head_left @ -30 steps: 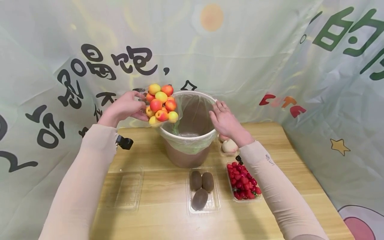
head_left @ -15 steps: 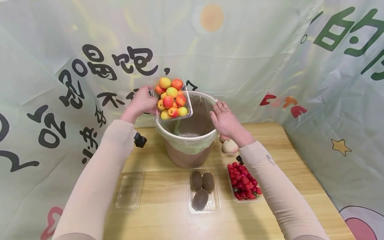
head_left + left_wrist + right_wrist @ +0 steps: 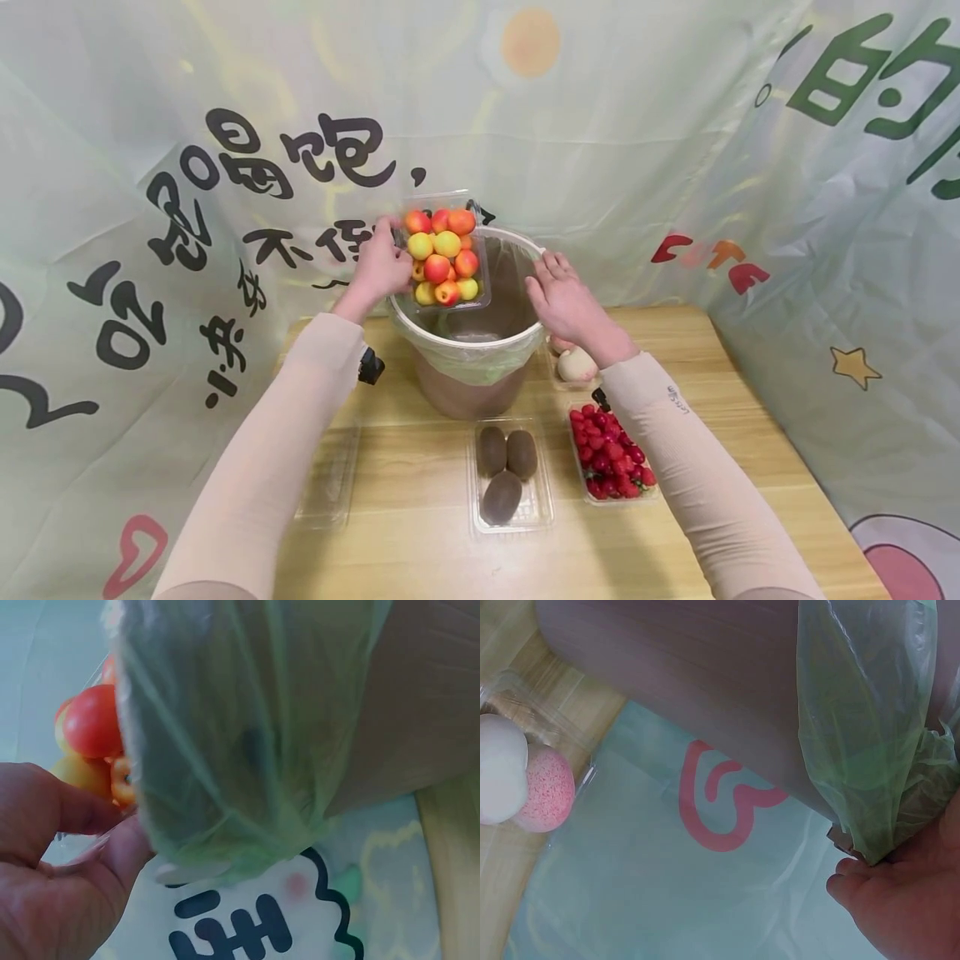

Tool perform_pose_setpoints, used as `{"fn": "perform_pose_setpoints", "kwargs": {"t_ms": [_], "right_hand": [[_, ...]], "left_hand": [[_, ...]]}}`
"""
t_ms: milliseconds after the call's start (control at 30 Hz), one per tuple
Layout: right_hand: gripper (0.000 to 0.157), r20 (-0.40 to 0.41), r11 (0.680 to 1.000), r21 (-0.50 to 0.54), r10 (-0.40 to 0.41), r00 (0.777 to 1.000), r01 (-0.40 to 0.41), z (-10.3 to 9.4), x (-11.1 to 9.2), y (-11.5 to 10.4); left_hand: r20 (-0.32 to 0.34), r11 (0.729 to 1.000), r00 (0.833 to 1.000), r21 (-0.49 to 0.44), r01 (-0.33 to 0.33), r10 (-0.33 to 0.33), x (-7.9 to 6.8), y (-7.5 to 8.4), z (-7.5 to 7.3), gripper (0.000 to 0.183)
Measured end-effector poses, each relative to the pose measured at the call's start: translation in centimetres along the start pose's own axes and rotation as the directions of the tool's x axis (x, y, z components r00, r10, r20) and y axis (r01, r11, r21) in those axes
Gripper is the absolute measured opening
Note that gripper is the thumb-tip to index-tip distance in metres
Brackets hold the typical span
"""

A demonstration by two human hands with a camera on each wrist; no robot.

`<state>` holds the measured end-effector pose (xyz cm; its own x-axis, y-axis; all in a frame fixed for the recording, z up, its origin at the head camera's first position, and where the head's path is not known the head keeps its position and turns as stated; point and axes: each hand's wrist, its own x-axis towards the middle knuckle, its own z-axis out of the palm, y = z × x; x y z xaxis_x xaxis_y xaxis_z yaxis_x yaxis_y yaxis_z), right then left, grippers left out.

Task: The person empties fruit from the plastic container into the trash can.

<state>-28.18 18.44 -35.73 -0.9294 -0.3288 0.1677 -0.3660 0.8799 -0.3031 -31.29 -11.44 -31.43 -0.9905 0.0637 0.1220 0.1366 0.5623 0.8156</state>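
- Fruit box [image 3: 484,279]: clear, full of red and yellow fruit [image 3: 437,268]; raised at the bin's left rim, lapping over the mouth in the head view. Contact with the rim cannot be told.
- Left hand [image 3: 381,262]: thumb and fingers pinch the box's left side.
- Right hand [image 3: 564,300]: fingers extended, thumb apart, resting on the bin's right rim.
- Bin [image 3: 457,396]: brown, upright near the table's back edge; green liner [image 3: 480,367] folded over the rim.
- Peaches [image 3: 576,365]: in a clear box just beside the bin's right, partly hidden by the right hand and wrist.
- Kiwis [image 3: 503,497]: three, boxed, in front of the bin.
- Berries [image 3: 613,454]: red, boxed, toward the table's right edge; right sleeve [image 3: 697,467] covers the box's back right corner.
- Tray [image 3: 333,475]: clear, toward the table's left edge, largely behind the left sleeve [image 3: 262,467].
- Table [image 3: 420,550]: wood-grained.
- Backdrop [image 3: 450,100]: printed cloth behind the table.
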Motion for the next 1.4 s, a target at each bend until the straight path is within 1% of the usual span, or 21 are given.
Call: {"fn": "perform_pose_setpoints", "kwargs": {"t_ms": [133, 233, 433, 567, 700, 867, 1067, 1167, 1333, 1400], "right_hand": [[0.062, 0.006, 1.0, 0.0, 0.002, 1.0, -0.002, 0.1, 0.1, 0.0], [0.063, 0.013, 1.0, 0.001, 0.006, 1.0, -0.006, 0.2, 0.1, 0.1], [0.063, 0.004, 1.0, 0.004, 0.007, 1.0, -0.007, 0.2, 0.1, 0.1], [0.062, 0.003, 1.0, 0.01, 0.008, 1.0, -0.008, 0.1, 0.1, 0.0], [0.062, 0.01, 1.0, 0.014, 0.015, 1.0, -0.015, 0.1, 0.2, -0.1], [0.064, 0.025, 0.999, 0.028, 0.034, 0.999, -0.034, 0.0, 0.1, -0.2], [0.064, 0.034, 0.999, 0.023, 0.033, 0.999, -0.034, 0.0, 0.1, -0.1], [0.065, 0.035, 0.999, 0.019, 0.031, 0.999, -0.032, 0.0, 0.1, -0.1], [0.063, 0.028, 1.0, 0.017, 0.024, 0.999, -0.025, -0.1, 0.0, -0.1], [0.063, 0.025, 1.0, 0.019, 0.024, 0.999, -0.024, -0.2, 0.0, -0.1]], "left_hand": [[-0.055, 0.996, 0.997, 0.064, -0.054, 0.058, -0.1, -0.2, 0.6, 0.053], [-0.084, 0.992, 0.993, 0.104, -0.075, 0.084, -0.1, -0.3, 0.9, 0.051], [-0.121, 0.99, 0.989, 0.122, -0.067, 0.082, -0.2, -0.3, 1.4, 0.051], [-0.137, 0.988, 0.986, 0.138, -0.07, 0.089, -0.3, -0.5, 1.7, 0.047], [-0.15, 0.988, 0.984, 0.134, -0.079, 0.099, -0.3, -0.8, 2.0, 0.042], [-0.174, 0.99, 0.979, 0.115, -0.083, 0.102, -0.2, -0.8, 2.1, 0.041], [-0.189, 0.994, 0.976, 0.037, -0.102, 0.107, -0.3, -0.7, 2.1, 0.044], [-0.201, 0.992, 0.971, 0.02, -0.127, 0.129, -0.4, -0.7, 2.2, 0.044], [-0.222, 0.983, 0.957, 0.035, -0.182, 0.186, -0.7, -0.8, 2.4, 0.045], [-0.227, 0.98, 0.953, 0.042, -0.194, 0.199, -0.7, -0.8, 2.6, 0.045]]}}
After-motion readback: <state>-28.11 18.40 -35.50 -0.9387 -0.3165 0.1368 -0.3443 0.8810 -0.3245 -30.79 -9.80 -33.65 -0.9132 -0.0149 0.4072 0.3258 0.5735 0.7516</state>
